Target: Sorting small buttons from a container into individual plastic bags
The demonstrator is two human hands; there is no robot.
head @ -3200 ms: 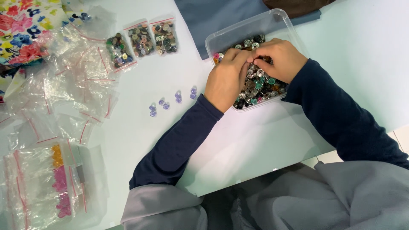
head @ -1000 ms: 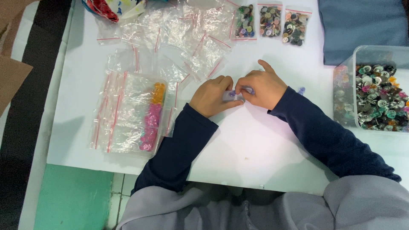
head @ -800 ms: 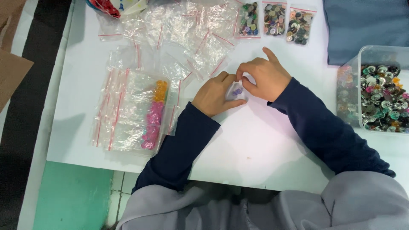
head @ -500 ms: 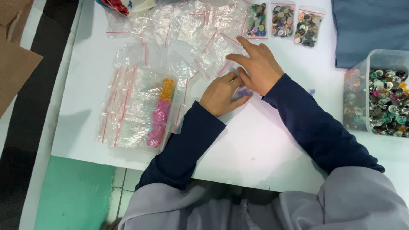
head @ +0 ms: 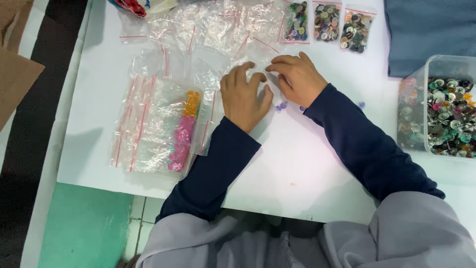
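Observation:
My left hand (head: pixel 244 96) lies palm down on the white table (head: pixel 307 168), fingers spread, fingertips at the edge of a heap of empty clear zip bags (head: pixel 208 30). My right hand (head: pixel 295 75) rests beside it, fingers reaching onto the same heap. A few small purple buttons (head: pixel 281 105) lie on the table between and just below the two hands, and one more purple button (head: pixel 361 104) sits to the right of my right sleeve. Neither hand holds anything that I can see.
A clear plastic tub (head: pixel 443 106) full of mixed buttons stands at the right edge. Three filled button bags (head: pixel 327 22) lie at the top. A bag stack with orange and pink buttons (head: pixel 182 131) lies left. Blue cloth (head: pixel 426 27) covers the top right corner.
My hands left the button tub and came to the table's middle, where they handled purple buttons. Now both hands have spread and reached up to the heap of empty bags.

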